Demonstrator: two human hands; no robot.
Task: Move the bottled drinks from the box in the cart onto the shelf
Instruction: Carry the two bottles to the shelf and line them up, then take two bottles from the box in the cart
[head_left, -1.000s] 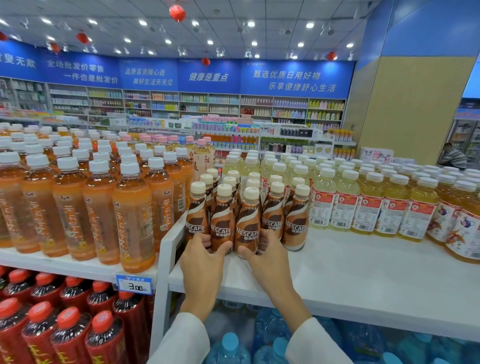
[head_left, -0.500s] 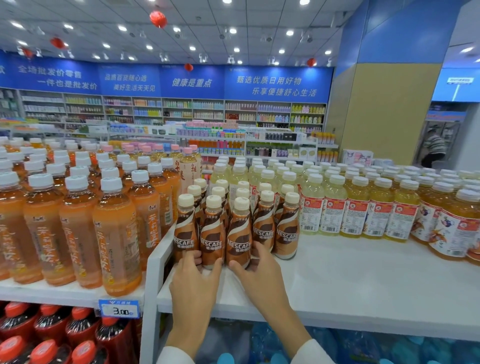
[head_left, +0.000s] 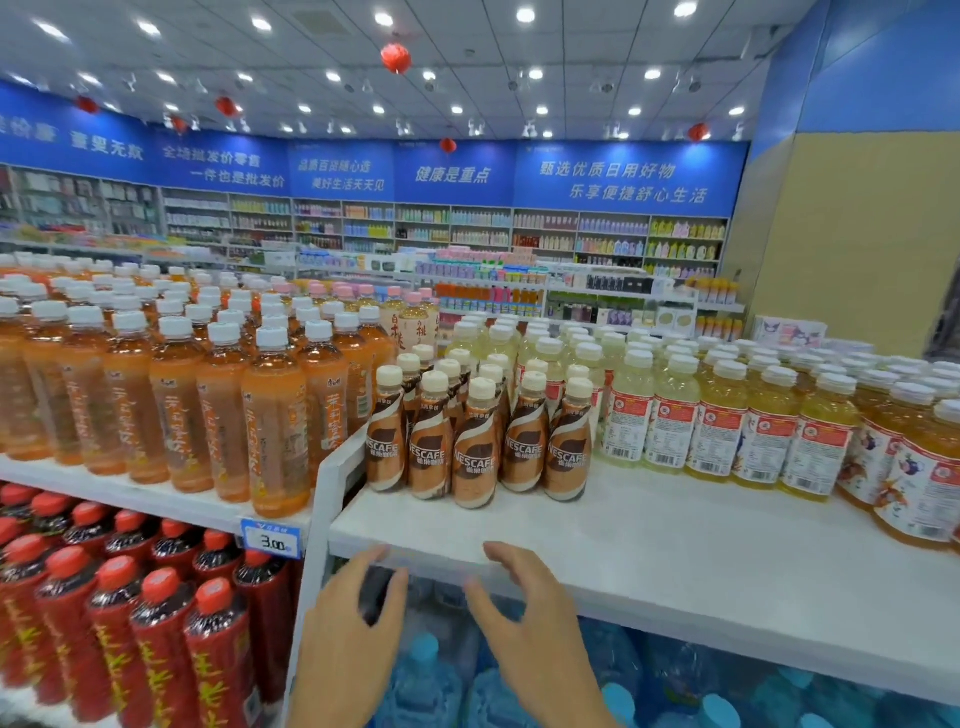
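Dozens of orange tea bottles (head_left: 208, 410) far left, upright in tight ranks on the neighbouring shelf level; red-capped dark bottles (head_left: 130, 618) packed underneath. Next along, a blue price tag (head_left: 271, 538) reading 3.00 on the shelf edge. Then the left hand (head_left: 353, 644), low, just below the front lip of the white shelf (head_left: 675, 535), fingers loosely curved and apart, gripping nothing that can be made out; a dark blur between thumb and fingers, too smeared to name. Up and ahead of it, the Nescafé bottles (head_left: 478, 447): the task's drinks, already on the shelf at its left end, hard against the divider, every one standing with its long axis vertical, cream caps up, labels facing out, front row set back from the lip. Right hand (head_left: 530, 623) just beside the left, also spread and empty, fingertips overlapping the shelf edge, below the middle of the cluster. Both hands apart from the bottles, bare shelf between; left hand nearer the divider-side bottles, right hand nearer the bottles on the open side. Further right, pale and yellow juice bottles (head_left: 727, 421) in rows, touching the coffee cluster's flank. Blue water bottles (head_left: 426, 675) under the shelf. No cart or box in view, so likely somewhere below or behind the camera; probably a turn away from the shelf for the next load, with free room in front of and to the right of the coffee group for setting it down.
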